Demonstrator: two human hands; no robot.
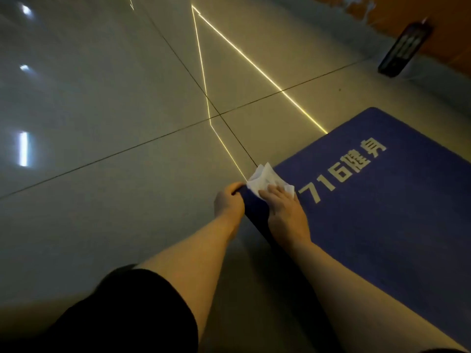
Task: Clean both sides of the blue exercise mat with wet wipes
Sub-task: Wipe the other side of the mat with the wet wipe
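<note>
The blue exercise mat (382, 212) lies flat on the tiled floor at the right, with pale lettering "716" and characters printed on it. A crumpled white wet wipe (265, 180) sits on the mat's near-left corner. My right hand (283, 207) presses flat on the wipe, fingers fairly straight. My left hand (228, 201) grips the mat's left edge at that corner, fingers curled over it.
Glossy grey floor tiles (114, 110) with dark grout lines and bright light reflections spread to the left and far side. A dark flat device (404, 49) leans by the orange wall at the top right. My knee in dark shorts (122, 314) fills the bottom left.
</note>
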